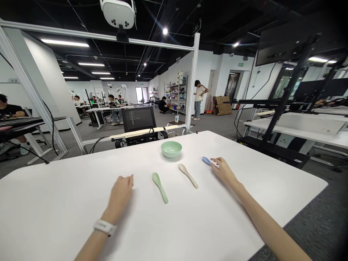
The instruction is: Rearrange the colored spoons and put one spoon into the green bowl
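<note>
My right hand (223,172) is over a blue spoon (206,160) on the white table (81,199). The spoon's bowl end shows past my fingertips, and its handle is hidden under the hand. The index finger stretches out, apart from the thumb. To the left of the spoons, my left hand (121,192) holds nothing, its fingers loosely bent and slightly blurred. Between my hands lie a green spoon (160,187) and a beige spoon (188,176), handles toward me. Behind them stands a pale green bowl (171,149), upright.
A metal frame (195,79) rises past the table's far edge, with a black chair (139,121) behind it. At the right are a black stand (288,90) and another white desk (299,132). Several people are in the background, one standing (199,98).
</note>
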Demonstrator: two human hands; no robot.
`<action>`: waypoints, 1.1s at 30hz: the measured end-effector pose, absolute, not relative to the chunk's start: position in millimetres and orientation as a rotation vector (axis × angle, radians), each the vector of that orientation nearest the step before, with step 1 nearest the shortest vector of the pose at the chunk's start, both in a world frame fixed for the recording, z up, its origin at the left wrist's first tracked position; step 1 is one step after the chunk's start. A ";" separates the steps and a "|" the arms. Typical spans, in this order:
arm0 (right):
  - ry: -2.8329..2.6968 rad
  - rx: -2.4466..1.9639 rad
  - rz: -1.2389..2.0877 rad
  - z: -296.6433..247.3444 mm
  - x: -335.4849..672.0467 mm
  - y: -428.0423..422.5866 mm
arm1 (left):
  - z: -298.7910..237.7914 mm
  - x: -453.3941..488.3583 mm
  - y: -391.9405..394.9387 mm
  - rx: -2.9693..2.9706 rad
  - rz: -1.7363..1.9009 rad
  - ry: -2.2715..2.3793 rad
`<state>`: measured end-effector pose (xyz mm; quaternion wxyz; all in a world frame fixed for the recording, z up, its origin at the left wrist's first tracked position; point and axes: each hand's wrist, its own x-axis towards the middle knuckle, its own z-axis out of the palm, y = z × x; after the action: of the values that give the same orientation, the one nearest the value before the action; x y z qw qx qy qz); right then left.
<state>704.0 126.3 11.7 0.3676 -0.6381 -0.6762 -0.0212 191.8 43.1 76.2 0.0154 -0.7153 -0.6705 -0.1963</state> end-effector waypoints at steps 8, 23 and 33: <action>-2.033 -1.561 0.075 28.9 651.0 131.7 | 45.6 17.0 14.7 -1.994 -0.577 -2.099; -2.102 -1.480 0.192 6.8 625.7 139.1 | -16.6 -13.2 14.2 -1.979 -0.500 -2.187; -2.046 -1.521 0.218 24.4 615.0 125.2 | -19.4 -15.2 15.0 -1.973 -0.540 -2.197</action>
<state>615.0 125.2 24.4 0.2874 -0.5693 -0.7659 0.0815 -15.2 15.0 -19.4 0.0699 -0.6555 -0.7302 -0.1795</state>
